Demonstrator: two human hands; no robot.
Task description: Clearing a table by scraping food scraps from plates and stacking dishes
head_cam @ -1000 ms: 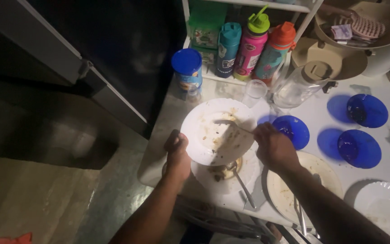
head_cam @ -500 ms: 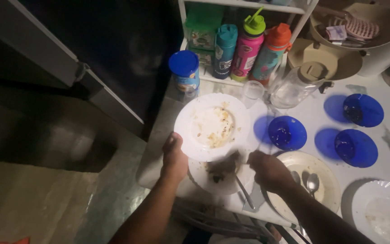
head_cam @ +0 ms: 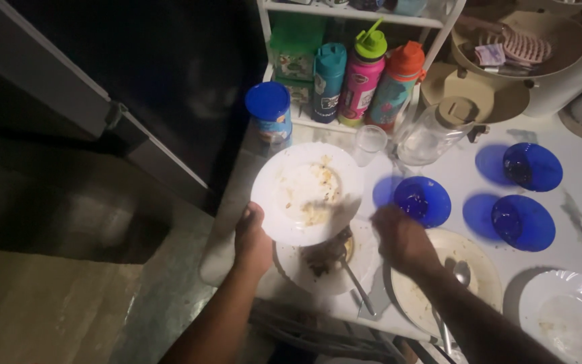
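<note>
My left hand (head_cam: pixel 253 237) grips a white plate (head_cam: pixel 306 193) smeared with food scraps; my right hand (head_cam: pixel 402 237) is blurred, grip unclear. Behind stand teal, pink and orange bottles (head_cam: pixel 362 74) and a blue-lidded can (head_cam: pixel 269 111).

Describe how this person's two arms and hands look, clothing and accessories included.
Both forearms are bare as far as the frame shows: no sleeves, gloves, watch or bracelets visible. The left hand and right hand show no rings that can be made out, though the dim light and some blur on the right hand hide fine detail.
</note>
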